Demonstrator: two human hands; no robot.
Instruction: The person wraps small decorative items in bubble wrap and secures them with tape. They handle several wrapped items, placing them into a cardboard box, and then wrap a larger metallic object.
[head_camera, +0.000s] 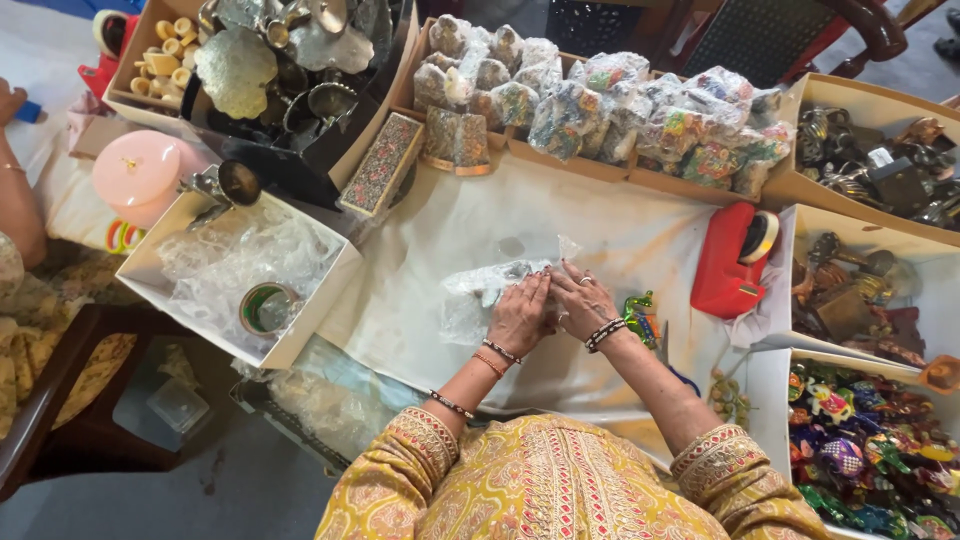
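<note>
My left hand (519, 315) and my right hand (583, 300) lie side by side on the white table cloth (610, 235), both pressing on a clear plastic bag (485, 283) with a small wrapped object in it. The fingers of both hands fold over the bag's right end. A small green and yellow painted figurine (640, 318) lies just right of my right wrist. What is inside the bag is too blurred to tell.
A red tape dispenser (735, 260) stands to the right. A white box (240, 275) with plastic wrap and a tape roll sits left. Boxes of wrapped items (600, 105), metalware (280, 60) and painted figurines (870, 450) ring the table. Another person's arm (15, 190) is far left.
</note>
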